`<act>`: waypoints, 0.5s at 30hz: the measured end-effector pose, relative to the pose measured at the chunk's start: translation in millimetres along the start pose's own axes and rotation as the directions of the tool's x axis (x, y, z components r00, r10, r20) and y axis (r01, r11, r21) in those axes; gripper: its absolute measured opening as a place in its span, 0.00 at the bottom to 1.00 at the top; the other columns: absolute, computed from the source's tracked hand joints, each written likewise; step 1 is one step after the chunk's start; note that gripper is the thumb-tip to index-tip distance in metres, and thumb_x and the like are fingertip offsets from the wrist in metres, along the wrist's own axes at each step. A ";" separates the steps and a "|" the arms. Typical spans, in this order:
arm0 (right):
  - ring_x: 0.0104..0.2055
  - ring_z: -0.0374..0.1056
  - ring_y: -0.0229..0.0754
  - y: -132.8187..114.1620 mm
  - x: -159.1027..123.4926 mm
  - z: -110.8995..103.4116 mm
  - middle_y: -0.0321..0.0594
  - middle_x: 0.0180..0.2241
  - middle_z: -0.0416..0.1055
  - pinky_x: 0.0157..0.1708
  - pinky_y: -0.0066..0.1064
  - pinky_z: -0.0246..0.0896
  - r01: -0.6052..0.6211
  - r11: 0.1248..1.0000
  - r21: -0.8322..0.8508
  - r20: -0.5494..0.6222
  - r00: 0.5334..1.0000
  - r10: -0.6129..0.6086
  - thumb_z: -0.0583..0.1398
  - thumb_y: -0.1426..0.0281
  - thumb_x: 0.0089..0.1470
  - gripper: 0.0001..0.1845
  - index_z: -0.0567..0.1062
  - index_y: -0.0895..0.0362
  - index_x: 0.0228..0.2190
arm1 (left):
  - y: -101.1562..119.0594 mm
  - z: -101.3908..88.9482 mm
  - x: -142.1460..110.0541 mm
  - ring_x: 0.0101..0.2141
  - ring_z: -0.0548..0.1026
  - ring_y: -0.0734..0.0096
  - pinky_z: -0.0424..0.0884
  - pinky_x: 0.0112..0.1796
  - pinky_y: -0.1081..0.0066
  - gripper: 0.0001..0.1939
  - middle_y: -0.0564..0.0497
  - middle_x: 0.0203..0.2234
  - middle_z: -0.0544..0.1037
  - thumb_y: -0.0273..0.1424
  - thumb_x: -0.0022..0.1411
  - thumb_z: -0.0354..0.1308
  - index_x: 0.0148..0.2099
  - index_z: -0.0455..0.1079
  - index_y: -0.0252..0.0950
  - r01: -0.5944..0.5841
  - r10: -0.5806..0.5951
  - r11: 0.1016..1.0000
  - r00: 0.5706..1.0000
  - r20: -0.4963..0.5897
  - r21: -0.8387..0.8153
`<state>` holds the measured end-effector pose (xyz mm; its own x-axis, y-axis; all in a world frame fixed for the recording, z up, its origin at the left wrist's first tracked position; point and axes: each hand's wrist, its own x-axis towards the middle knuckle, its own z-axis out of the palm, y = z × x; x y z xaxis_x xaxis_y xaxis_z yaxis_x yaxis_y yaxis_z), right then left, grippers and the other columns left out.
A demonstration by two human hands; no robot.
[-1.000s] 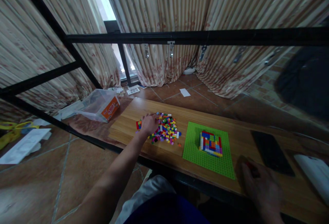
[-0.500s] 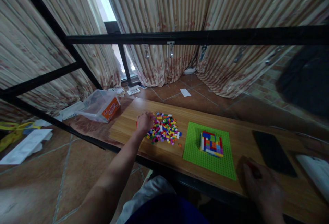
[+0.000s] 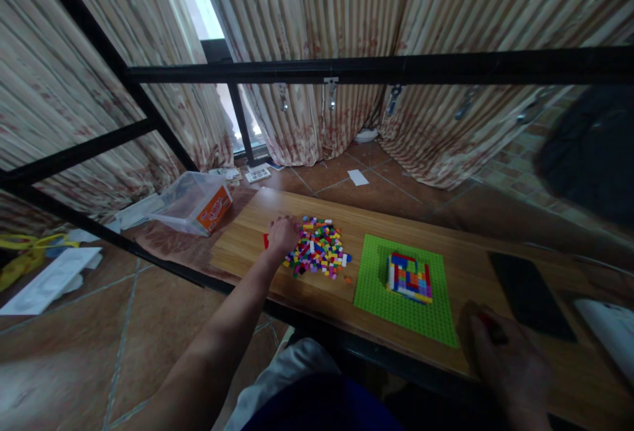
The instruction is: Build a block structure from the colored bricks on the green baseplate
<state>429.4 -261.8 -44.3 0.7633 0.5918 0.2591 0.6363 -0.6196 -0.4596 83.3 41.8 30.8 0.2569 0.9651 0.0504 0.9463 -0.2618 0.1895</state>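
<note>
My left hand point(image 3: 284, 235) is at the left side of a loose pile of small coloured toy bricks point(image 3: 319, 249). Its fingers curl down and together; what they pinch, if anything, is hidden. Just left of that hand lies a red brick piece point(image 3: 266, 241). On a green studded baseplate point(image 3: 371, 299) sits a low block of multicoloured bricks point(image 3: 410, 278), with red, blue, white and yellow showing. Dim and blurred, my right hand point(image 3: 512, 362) rests over the wooden surface right of the baseplate. Its fingers are closed, and a bit of red, seemingly a brick, shows between them.
A clear plastic box point(image 3: 191, 203) with an orange label stands beyond the left end of the wooden tabletop point(image 3: 238, 239). At right lie a dark flat slab point(image 3: 532, 296) and a white object point(image 3: 607, 332). A black metal bar point(image 3: 356, 71) crosses ahead, before striped curtains.
My left hand has shifted slightly right towards the brick pile, showing more of the red piece beside it. My right hand stays nearly in place. The view has shifted very slightly.
</note>
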 end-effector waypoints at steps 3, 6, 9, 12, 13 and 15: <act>0.41 0.70 0.54 -1.9 -0.7 -1.2 0.51 0.42 0.72 0.37 0.43 0.64 0.003 1.000 -0.023 0.015 1.000 -0.003 0.50 0.48 0.53 0.30 0.77 0.58 0.42 | 9.5 0.5 -4.1 0.50 0.73 0.59 0.65 0.52 0.61 0.18 0.48 0.48 0.79 0.29 0.64 0.49 0.51 0.76 0.43 -0.101 0.101 0.995 0.995 0.009 -0.025; 0.40 0.70 0.54 -2.3 -0.8 -2.2 0.51 0.41 0.73 0.36 0.42 0.64 -0.005 1.000 -0.021 0.014 1.000 0.005 0.51 0.48 0.53 0.30 0.77 0.57 0.42 | 20.1 2.5 -6.0 0.50 0.73 0.60 0.66 0.52 0.61 0.17 0.49 0.49 0.79 0.29 0.64 0.50 0.49 0.76 0.44 -0.175 0.175 0.984 0.984 0.019 -0.034; 0.40 0.70 0.55 -2.6 -0.6 -2.9 0.52 0.39 0.73 0.35 0.42 0.63 0.031 0.999 -0.025 0.004 1.000 -0.031 0.50 0.49 0.55 0.29 0.77 0.58 0.41 | 30.0 5.9 -4.2 0.49 0.73 0.59 0.66 0.52 0.60 0.16 0.48 0.47 0.79 0.30 0.64 0.49 0.46 0.77 0.43 -0.187 0.187 0.982 0.982 0.026 0.002; 0.39 0.70 0.55 -3.5 -0.8 -3.2 0.52 0.39 0.73 0.34 0.43 0.63 0.048 0.998 -0.038 -0.015 0.999 -0.048 0.51 0.49 0.55 0.29 0.77 0.59 0.40 | 38.7 9.1 -0.3 0.50 0.73 0.57 0.66 0.52 0.59 0.15 0.46 0.46 0.79 0.30 0.63 0.51 0.45 0.78 0.41 -0.180 0.179 0.983 0.984 0.020 0.043; 0.38 0.70 0.55 -3.7 -1.0 -3.1 0.52 0.39 0.73 0.34 0.43 0.64 0.043 0.998 -0.041 -0.022 0.999 -0.044 0.51 0.49 0.54 0.28 0.77 0.58 0.40 | 41.1 9.8 0.9 0.50 0.73 0.56 0.66 0.51 0.59 0.15 0.45 0.46 0.79 0.30 0.62 0.51 0.45 0.78 0.40 -0.179 0.179 0.982 0.984 0.018 0.056; 0.37 0.70 0.55 -3.4 -1.4 -2.2 0.51 0.39 0.73 0.33 0.43 0.64 0.031 0.999 -0.030 -0.027 0.999 -0.032 0.52 0.49 0.54 0.28 0.78 0.57 0.39 | 44.6 10.7 2.7 0.49 0.74 0.54 0.67 0.51 0.57 0.14 0.43 0.45 0.79 0.30 0.61 0.51 0.44 0.78 0.38 -0.177 0.176 0.981 0.984 0.022 0.079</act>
<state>426.5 -261.6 -41.2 0.7453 0.5970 0.2969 0.6629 -0.6160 -0.4256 128.3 32.7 28.8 0.4238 0.9037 0.0611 0.8983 -0.4280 0.0993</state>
